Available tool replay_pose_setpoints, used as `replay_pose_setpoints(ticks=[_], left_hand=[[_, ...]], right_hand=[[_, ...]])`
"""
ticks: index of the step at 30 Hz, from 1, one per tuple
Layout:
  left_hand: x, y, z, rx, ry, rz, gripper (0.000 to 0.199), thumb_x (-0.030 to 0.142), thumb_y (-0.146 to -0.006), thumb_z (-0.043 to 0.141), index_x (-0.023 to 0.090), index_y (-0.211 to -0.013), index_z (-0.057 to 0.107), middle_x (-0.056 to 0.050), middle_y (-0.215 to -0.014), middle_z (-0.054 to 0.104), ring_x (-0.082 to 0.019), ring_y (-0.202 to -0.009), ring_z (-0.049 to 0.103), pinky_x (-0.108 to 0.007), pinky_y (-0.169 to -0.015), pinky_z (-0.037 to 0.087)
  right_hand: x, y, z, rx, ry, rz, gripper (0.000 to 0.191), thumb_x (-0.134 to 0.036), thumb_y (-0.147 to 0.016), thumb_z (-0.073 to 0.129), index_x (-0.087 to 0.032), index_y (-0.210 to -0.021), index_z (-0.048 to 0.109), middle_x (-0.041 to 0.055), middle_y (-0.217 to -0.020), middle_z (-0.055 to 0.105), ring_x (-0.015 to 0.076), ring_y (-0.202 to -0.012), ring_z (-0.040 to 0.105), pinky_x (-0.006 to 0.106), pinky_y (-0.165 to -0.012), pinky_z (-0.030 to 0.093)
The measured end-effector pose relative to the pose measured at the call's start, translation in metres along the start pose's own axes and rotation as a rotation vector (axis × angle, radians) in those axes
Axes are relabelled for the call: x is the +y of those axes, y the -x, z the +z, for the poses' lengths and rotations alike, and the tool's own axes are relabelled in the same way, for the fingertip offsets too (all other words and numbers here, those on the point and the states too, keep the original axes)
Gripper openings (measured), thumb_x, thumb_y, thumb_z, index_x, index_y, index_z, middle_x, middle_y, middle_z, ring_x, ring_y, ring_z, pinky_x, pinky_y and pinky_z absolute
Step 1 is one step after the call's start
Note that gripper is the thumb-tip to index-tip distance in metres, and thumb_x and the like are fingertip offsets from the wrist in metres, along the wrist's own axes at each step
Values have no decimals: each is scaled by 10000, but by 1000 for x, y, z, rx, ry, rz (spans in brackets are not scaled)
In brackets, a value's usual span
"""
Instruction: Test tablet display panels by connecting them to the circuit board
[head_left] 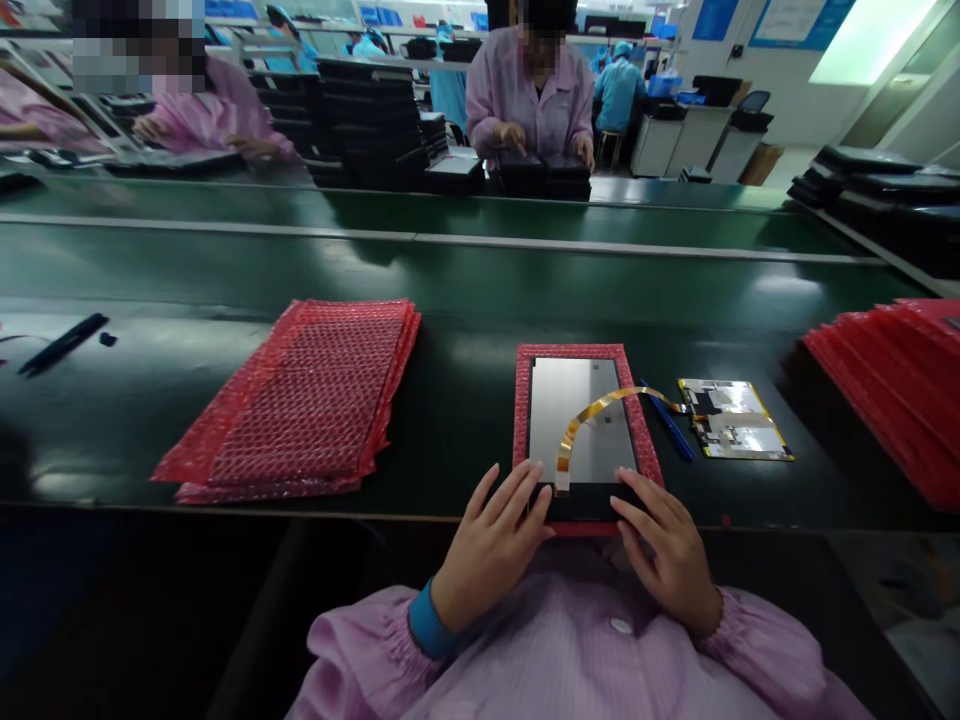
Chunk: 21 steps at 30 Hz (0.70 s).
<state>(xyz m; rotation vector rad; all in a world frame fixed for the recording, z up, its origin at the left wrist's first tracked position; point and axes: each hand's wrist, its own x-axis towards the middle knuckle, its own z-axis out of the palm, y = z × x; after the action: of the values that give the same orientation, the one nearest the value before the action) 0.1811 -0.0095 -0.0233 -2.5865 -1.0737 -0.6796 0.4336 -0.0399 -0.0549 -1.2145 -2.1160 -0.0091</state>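
The display panel [592, 450] lies flat on a red bubble-wrap piece [521, 400], which rests at the near edge of the bench [465, 400], directly before the person. Its grey side is facing up, and a dark strip runs along the edge nearest to the body.

In my judgement, the work stands somewhere in its middle. The orange flat cable [576, 425] seems already joined at both ends: one end sits on the near part of the panel, the other reaches the circuit board [739, 425] at the right. Whether these joints are fully seated, I cannot tell. The board lies on the bench, apart from the panel, so fixing it to the panel is not done. The panel is also not covered; the red border shows around it.

The left hand [499, 535] touches the near left corner, its fingers slightly spread beside the cable end. The right hand [667, 540] is at the near right corner, its fingers also spread and lightly curved. Neither hand appears to pinch anything.

A blue pen-like tool [675, 430] lies unused between panel and board. One red stack [300, 390] lies to the left and another red pile [892, 390] to the right; what these hold inside, I cannot see.
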Motion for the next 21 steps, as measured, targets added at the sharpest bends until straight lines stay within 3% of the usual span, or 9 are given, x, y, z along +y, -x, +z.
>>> replay_pose_setpoints(ticks=[6, 13, 21], left_hand=[[-1, 0, 1, 25, 31, -2, 287, 266, -970, 484, 141, -1173, 645, -145, -1320, 614, -255, -1274, 526, -435, -1181, 217], [0, -3, 2, 30, 92, -31, 265, 253, -958, 509, 153, -1155, 655, -136, -1306, 625, -257, -1267, 533, -436, -1133, 313], [1, 7, 1, 103, 208, -55, 242, 192, -936, 544, 171, -1147, 663, -87, -1227, 680, -213, -1218, 571, -391, -1111, 356]], right_hand=[[-2, -2, 0, -19, 5, 6, 291, -145, -966, 449, -147, -1225, 582, 149, -1393, 500, 265, -1284, 460, 439, -1012, 398], [-10, -11, -3, -75, 152, -1, 322, -175, -995, 436, -163, -1291, 562, 152, -1383, 499, 271, -1260, 459, 427, -987, 378], [-7, -12, -1, -50, 130, -5, 305, -195, -1008, 427, -168, -1273, 574, 142, -1365, 528, 260, -1251, 478, 415, -976, 388]])
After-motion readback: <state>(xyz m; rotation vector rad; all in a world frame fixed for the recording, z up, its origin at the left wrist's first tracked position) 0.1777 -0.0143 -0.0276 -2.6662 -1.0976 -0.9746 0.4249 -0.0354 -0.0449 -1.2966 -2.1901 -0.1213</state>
